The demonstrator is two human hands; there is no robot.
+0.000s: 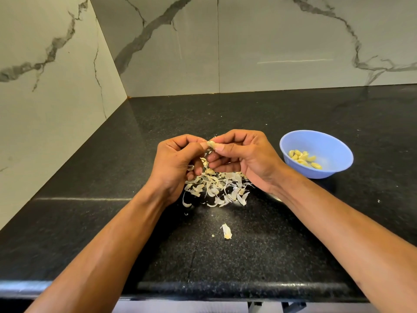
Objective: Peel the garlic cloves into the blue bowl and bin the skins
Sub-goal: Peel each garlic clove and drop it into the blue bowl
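Above the black tabletop and its skin pile, the left hand and right hand pinch one garlic clove so peel drops there, blue bowl waiting at right.

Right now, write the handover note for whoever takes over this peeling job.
Left hand and right hand: both pinch one clove above the counter, part-way through peeling.
Bowl stands to the right, holding several peeled cloves.
Skins lie heaped under the hands; one stray scrap lies nearer the edge.
Done: a batch peeled.
Left: finish this clove, drop it in the bowl, bin all skins. No bin in view.
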